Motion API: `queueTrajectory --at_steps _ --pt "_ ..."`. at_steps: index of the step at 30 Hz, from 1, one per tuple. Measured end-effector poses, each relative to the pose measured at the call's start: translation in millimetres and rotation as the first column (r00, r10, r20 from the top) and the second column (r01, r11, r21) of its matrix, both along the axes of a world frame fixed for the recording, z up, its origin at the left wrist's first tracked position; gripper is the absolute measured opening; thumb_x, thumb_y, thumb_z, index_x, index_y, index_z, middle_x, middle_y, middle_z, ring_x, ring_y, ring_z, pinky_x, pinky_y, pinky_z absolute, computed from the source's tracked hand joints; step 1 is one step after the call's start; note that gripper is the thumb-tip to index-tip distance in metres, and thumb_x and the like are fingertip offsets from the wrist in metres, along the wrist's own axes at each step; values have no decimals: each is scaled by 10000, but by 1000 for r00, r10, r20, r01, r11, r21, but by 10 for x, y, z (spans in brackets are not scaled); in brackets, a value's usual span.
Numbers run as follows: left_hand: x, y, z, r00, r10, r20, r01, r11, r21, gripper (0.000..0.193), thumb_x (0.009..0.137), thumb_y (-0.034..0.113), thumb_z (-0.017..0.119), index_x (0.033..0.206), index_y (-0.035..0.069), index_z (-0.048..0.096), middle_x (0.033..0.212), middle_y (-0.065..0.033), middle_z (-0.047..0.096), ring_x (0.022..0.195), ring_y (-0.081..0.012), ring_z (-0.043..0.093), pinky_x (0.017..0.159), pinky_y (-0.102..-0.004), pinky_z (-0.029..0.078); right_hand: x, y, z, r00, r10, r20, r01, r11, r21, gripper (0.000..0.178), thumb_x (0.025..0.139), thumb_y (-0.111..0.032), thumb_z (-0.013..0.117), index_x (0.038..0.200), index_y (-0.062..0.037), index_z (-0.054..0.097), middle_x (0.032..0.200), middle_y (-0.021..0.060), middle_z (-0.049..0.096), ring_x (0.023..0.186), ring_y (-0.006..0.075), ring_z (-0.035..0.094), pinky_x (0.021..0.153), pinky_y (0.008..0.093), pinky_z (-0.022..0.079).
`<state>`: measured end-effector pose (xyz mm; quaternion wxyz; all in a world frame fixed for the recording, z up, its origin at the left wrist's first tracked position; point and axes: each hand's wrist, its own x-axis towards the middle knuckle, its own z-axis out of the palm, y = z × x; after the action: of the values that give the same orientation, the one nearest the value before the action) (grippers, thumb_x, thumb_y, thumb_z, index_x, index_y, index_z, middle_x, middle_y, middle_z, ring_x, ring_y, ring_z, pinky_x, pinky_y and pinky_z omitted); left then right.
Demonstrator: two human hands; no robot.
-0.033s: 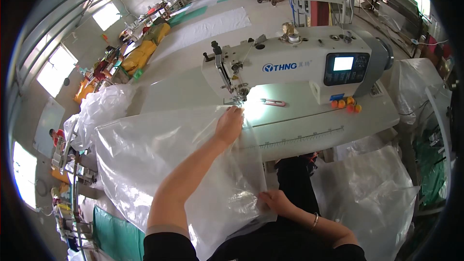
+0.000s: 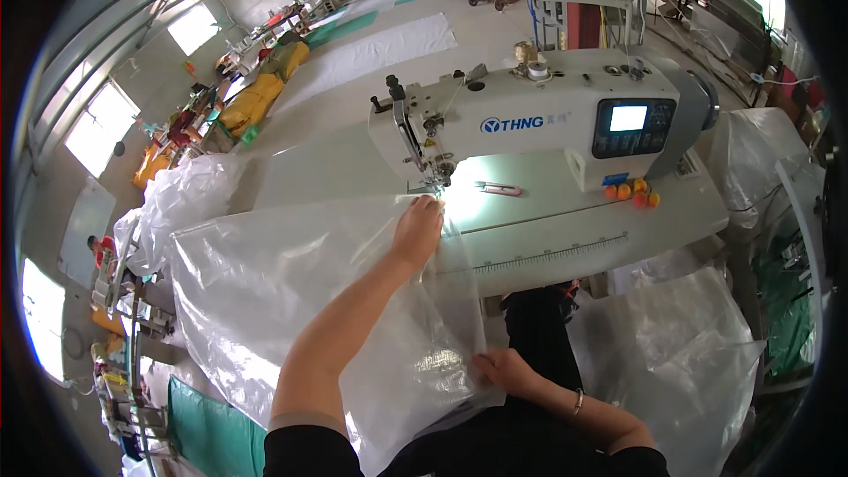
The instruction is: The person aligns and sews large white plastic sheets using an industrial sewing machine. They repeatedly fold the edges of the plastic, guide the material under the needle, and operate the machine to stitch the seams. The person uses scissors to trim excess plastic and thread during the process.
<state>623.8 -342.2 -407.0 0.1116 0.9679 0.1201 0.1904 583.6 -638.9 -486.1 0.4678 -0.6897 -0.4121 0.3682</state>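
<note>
A translucent plastic sheet (image 2: 256, 274) is spread over the front left of the sewing machine table and hangs down toward my lap. Its top edge reaches the presser foot and needle area of the white sewing machine (image 2: 530, 93). Right beside the needle, my left hand (image 2: 419, 228) has its fingers closed together on the sheet's edge; the fingertips are partly hidden. Lower down, near my lap, my right hand (image 2: 505, 371) pinches the sheet's right-hand edge between thumb and fingers. The machine's lamp lights the spot around the needle.
On the table lie a small pink-handled cutter (image 2: 500, 188) and several orange-red fruits (image 2: 639, 193). A ruler scale (image 2: 548, 252) runs along the front. More translucent sheeting (image 2: 662, 362) is heaped at right, and a crumpled pile (image 2: 190, 203) sits left.
</note>
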Motion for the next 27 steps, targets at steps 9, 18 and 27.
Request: queueTrajectory --at_steps 9,18,27 --pt "-93 156 -124 963 -154 223 196 964 -181 306 850 3 537 1146 14 611 1123 -116 623 1087 -347 533 925 -404 462 1173 1224 769 818 -399 414 288 908 306 266 813 -294 709 854 -32 685 742 165 664 696 327 656 636 409 511" --pt "-80 283 -170 932 -291 218 326 934 -147 422 781 -37 566 1198 16 598 1212 -123 610 1116 -350 527 972 -396 435 1352 2097 543 561 -448 696 417 879 231 123 775 -159 642 824 -49 668 719 134 661 723 298 660 641 405 518" --pt "-178 284 -104 932 -301 200 332 933 -141 330 787 -26 546 1107 22 609 1165 -134 613 1127 -331 528 956 -423 426 1174 2130 493 450 -393 802 289 914 285 61 774 -71 579 774 -29 623 804 143 619 710 312 647 641 415 526"
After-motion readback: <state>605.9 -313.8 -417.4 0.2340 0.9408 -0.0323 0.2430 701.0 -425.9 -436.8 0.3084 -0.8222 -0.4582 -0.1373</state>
